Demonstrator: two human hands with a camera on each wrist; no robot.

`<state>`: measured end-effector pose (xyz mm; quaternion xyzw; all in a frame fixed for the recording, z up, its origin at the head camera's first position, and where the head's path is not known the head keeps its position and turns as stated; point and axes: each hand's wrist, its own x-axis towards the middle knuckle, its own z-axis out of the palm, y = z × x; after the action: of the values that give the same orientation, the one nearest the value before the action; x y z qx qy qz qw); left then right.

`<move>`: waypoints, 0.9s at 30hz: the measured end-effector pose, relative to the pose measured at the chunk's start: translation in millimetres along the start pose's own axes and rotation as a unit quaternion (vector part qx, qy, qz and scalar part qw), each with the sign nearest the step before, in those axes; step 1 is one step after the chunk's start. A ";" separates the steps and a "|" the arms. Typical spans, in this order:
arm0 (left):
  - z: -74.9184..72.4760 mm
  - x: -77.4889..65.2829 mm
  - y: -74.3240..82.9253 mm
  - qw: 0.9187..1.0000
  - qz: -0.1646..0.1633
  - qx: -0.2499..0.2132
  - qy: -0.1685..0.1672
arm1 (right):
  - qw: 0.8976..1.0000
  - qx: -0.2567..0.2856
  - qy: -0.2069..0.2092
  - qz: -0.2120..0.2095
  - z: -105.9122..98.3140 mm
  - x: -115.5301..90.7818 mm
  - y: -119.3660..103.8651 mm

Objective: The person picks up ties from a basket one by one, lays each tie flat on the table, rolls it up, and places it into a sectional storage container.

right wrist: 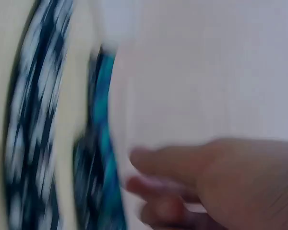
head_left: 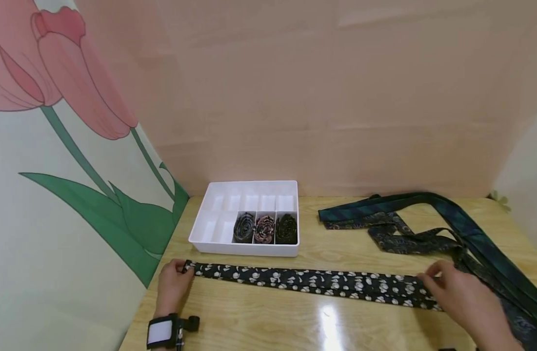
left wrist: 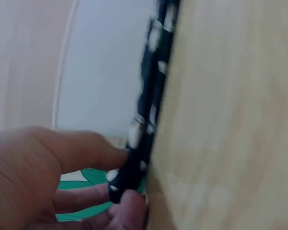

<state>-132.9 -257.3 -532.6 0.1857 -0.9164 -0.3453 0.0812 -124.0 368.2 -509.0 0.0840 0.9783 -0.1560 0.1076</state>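
A black necktie (head_left: 312, 280) with white flowers lies lengthwise across the wooden table, folded along its length. My left hand (head_left: 172, 285) pinches its left end between thumb and fingers; the left wrist view shows the black necktie (left wrist: 151, 96) running up from that grip. Over the wider right end is my right hand (head_left: 463, 292), its fingers loosely bent. In the right wrist view the hand (right wrist: 221, 177) has nothing between its fingers, and the flowered necktie (right wrist: 36, 120) lies apart from the fingertips, blurred.
Behind the necktie stands a white divided tray (head_left: 246, 248), with three rolled neckties (head_left: 265, 229) in its front right compartments. A dark green necktie (head_left: 474, 239) and a dark patterned necktie (head_left: 400, 239) lie loosely at the right. A tan backdrop (head_left: 329, 97) rises behind the table.
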 end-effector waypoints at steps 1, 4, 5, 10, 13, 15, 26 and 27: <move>0.4 -0.1 1.3 1.000 0.001 0.001 -0.001 | 0.999 0.015 -0.020 -0.046 -0.7 -3.6 -16.8; 1.7 0.1 4.6 1.000 0.006 0.001 0.004 | 0.975 0.054 -0.078 -0.203 5.8 -13.8 -67.5; 2.4 0.3 5.4 1.000 0.008 0.002 0.008 | 0.962 0.063 -0.084 -0.253 11.1 -17.2 -84.4; 7.4 -1.4 14.1 0.999 0.011 0.014 0.031 | 0.895 0.064 -0.080 -0.435 44.9 -28.2 -164.7; 12.1 -3.4 21.7 0.999 0.019 0.031 0.034 | 0.881 0.037 -0.053 -0.468 68.0 -25.7 -205.5; 15.4 -5.0 26.1 0.999 0.026 0.038 0.029 | 0.880 0.022 -0.029 -0.474 83.9 -21.3 -223.6; 18.9 -17.8 32.0 0.997 0.052 0.064 0.014 | 0.889 0.014 0.052 -0.456 119.4 -18.1 -244.2; 18.9 -19.1 33.1 0.996 0.060 0.066 0.015 | 0.889 0.018 0.049 -0.454 118.8 -18.6 -243.4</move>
<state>-130.0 -215.4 -525.2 0.1409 -0.9453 -0.2757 0.1029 -132.4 99.3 -545.0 -0.3602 0.9106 -0.2012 -0.0246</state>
